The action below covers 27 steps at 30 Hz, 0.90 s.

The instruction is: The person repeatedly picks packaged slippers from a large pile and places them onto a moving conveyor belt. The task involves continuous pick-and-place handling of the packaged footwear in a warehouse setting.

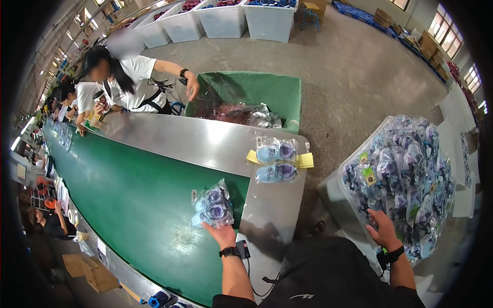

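Observation:
My left hand [222,235] grips the near edge of a clear bag with a pair of light-blue shoes [214,209] inside, over the end of the green conveyor belt [138,195]. Part of its fingers is hidden by the bag. To the right, my right hand [384,231] is open, fingers apart and nothing in it. It hovers at the near left side of a heap of bagged blue and purple shoes [405,169], which rises above a white bin [334,197]. Another bagged pair of light-blue shoes [276,172] lies on the metal table end [269,210], with yellow paper under it.
Beyond the metal edge stands a green bin [249,82] holding clear plastic bags. A co-worker [133,77] in a white shirt reaches toward it. White bins of shoes [269,23] line the back. Cardboard boxes [97,273] sit below the belt at lower left.

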{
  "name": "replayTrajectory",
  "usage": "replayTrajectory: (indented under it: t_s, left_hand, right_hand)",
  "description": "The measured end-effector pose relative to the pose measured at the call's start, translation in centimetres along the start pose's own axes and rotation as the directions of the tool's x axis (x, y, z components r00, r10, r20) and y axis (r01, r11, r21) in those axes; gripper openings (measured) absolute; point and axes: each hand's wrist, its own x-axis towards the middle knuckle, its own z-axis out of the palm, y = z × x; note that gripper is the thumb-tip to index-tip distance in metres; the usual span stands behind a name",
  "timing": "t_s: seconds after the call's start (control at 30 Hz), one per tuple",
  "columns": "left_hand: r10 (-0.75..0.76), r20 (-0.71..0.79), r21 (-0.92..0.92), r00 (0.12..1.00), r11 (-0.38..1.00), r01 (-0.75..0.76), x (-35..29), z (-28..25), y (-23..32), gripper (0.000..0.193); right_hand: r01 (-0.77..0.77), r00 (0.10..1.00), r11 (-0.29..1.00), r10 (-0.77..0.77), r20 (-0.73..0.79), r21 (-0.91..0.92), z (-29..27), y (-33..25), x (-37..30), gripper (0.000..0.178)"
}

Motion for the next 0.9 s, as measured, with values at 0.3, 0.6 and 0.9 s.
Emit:
replayTrajectory:
  t_s: [0.3,0.6,0.9]
  left_hand:
    - [0.056,-0.176,0.394,0.983,0.919,0.018,3.3,3.4,1.9,0.053]
    - [-0.461,0.182,0.419,0.869,0.836,0.356,-14.3,15.4,-3.6,0.037]
    - [-0.790,0.492,0.870,0.366,0.432,-0.237,-30.5,22.4,-12.7,0.076]
  right_hand:
    - [0.078,0.994,0.990,-0.068,-0.087,0.114,-0.2,1.9,-0.3,0.061]
    - [0.118,0.993,0.852,-0.093,-0.074,0.510,-1.0,0.8,1.7,0.057]
    - [-0.105,0.985,0.315,-0.095,0.142,0.943,-3.1,1.4,-0.2,0.080]
